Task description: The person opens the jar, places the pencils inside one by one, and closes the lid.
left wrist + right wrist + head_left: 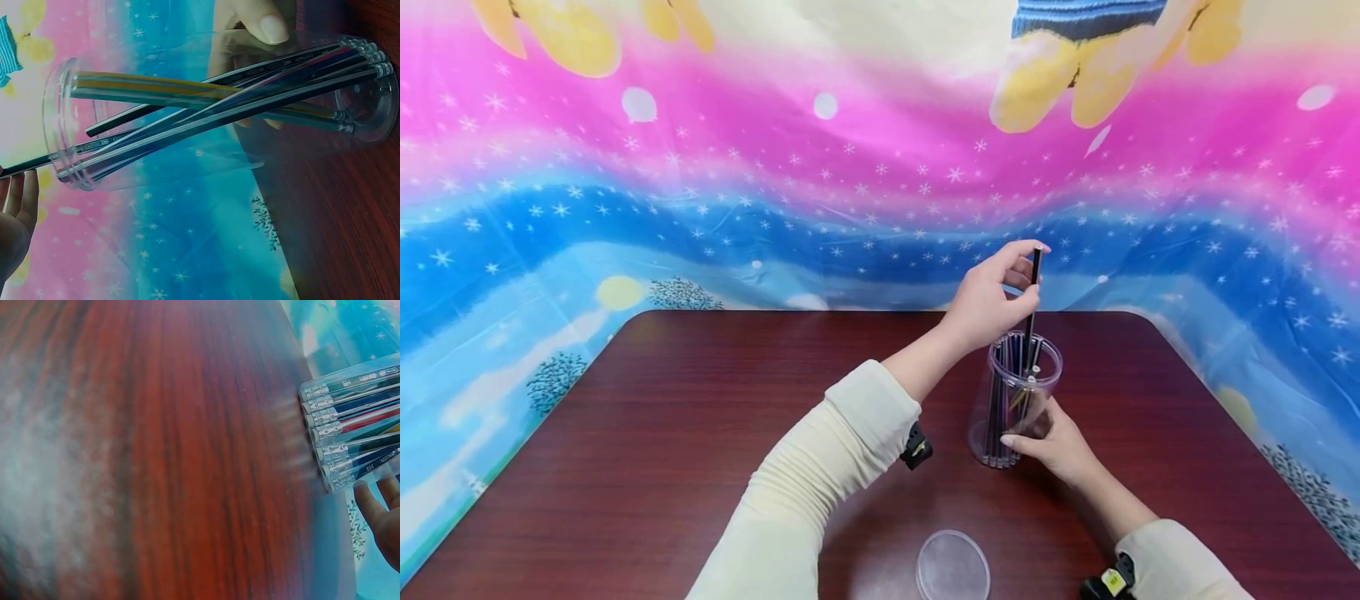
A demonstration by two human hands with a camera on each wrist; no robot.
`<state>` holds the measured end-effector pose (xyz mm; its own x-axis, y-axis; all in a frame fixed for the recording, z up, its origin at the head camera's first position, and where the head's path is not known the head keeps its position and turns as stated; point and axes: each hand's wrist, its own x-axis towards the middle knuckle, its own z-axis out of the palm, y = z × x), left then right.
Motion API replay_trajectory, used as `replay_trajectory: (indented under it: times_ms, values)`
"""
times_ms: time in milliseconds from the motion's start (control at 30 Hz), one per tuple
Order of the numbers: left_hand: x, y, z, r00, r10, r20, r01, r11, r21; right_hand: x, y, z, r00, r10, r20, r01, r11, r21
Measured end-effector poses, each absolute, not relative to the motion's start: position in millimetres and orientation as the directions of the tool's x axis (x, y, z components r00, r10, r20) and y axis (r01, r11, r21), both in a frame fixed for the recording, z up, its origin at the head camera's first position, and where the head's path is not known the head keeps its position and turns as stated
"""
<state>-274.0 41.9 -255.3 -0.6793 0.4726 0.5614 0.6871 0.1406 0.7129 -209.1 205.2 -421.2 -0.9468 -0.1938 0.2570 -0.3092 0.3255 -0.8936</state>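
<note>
A tall clear plastic jar (pixel 981 421) stands on the table, holding several pencils (pixel 997 400), dark ones and a few yellow or green. My left hand (pixel 988 296) is above the rim and pinches one dark pencil (pixel 1037 267), whose upper part sticks out of the jar; its lower end is still inside. Low on the jar's near right side, my right hand (pixel 1060 442) grips the wall with thumb and fingers. Metal pencil ends (pixel 334 451) line the jar's bottom in the right wrist view. The left wrist view shows the pencils leaning crosswise through the clear wall (pixel 219 172).
A clear round lid (pixel 953 567) lies flat on the dark red wooden table (pixel 700 433), nearer to me than the jar. Behind the table and along its sides hangs a colourful printed cloth (pixel 850 183).
</note>
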Motion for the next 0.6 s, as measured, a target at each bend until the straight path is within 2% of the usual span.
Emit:
replay_trajectory:
  times_ms: [100,367,600]
  values:
    - [-274.8,44.2,-258.4,-0.644,0.494,0.584,0.721,0.137,0.679,-208.7,205.4,-420.5,-0.947,-0.199,0.253,-0.307,0.316,-0.898]
    - [-277.5,44.3,-269.6,-0.614,0.539,0.577,0.753,0.179,0.634,-207.2,203.8,-421.5,-0.951,-0.19,0.245,-0.295,0.308,-0.904]
    - [-277.2,42.5,-281.8,-0.558,0.557,0.614,0.808,0.196,0.556,-207.3,203.1,-420.5,-0.945,-0.184,0.272,-0.315,0.274,-0.909]
